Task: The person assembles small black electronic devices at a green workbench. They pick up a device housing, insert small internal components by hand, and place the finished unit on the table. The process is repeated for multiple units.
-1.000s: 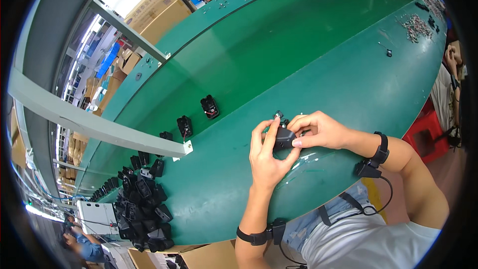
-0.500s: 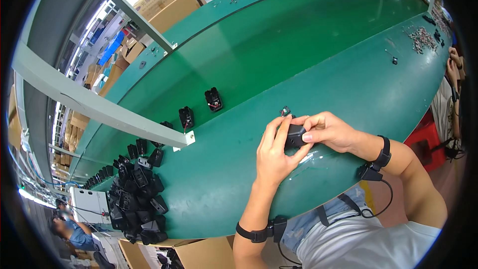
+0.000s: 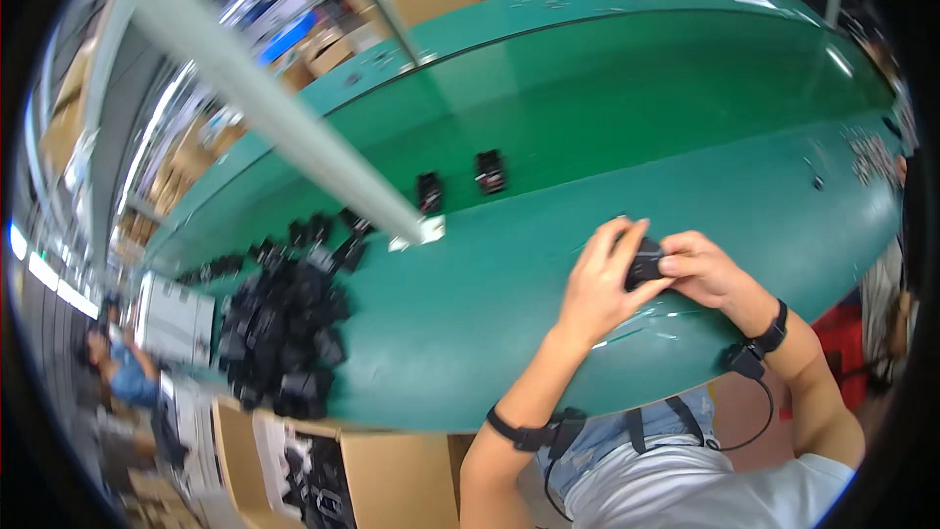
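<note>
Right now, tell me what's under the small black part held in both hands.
The green table lies beneath the small black part. The left hand and right hand cover the part's underside.

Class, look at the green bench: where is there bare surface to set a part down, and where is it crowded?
Bare green table stretches from the two lone black parts right to the small scattered metal bits. It is also bare between the heap of black parts and the left hand, which meets the right hand on a small black part. The heap is crowded.

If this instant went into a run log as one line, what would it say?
left hand: holds small black plastic part | right hand: same part | surface: green table | left side: pile of black parts
</note>
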{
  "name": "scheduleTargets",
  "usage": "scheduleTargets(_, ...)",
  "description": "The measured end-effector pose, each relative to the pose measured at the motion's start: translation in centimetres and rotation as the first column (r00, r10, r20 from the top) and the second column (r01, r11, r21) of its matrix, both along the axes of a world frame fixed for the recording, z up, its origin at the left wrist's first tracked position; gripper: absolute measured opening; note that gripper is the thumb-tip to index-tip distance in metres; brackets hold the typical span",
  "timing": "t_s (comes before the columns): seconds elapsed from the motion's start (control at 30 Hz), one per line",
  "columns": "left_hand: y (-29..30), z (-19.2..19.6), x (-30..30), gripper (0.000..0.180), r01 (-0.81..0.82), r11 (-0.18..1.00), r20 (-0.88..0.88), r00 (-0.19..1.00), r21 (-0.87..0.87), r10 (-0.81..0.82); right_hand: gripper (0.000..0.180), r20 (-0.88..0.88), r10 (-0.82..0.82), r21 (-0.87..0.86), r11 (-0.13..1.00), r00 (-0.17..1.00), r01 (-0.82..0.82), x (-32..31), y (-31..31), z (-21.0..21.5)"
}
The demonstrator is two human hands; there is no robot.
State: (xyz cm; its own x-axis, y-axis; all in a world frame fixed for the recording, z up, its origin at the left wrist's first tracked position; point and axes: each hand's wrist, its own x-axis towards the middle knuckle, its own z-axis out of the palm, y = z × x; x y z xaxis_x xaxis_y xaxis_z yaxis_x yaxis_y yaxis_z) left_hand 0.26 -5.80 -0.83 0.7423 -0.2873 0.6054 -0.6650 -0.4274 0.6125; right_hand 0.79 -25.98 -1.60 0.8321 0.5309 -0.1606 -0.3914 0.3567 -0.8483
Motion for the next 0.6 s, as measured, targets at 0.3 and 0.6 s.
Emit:
scheduleTargets(0.3,11.4,5.8,-3.8,0.051,-0.517,0.82,0.233,0.852,0.244,0.468,0.024,0.889,0.271,-0.452,0.643,0.368,0.619,9.3,3.4,5.1)
scheduleTargets(0.6,34.7,3.6,-13.9,0.073,-0.805,-0.132,0.446,0.177,0.579,0.877,0.029,0.731,0.488,-0.655,0.301,0.478,0.693,18.3,7.1,1.0)
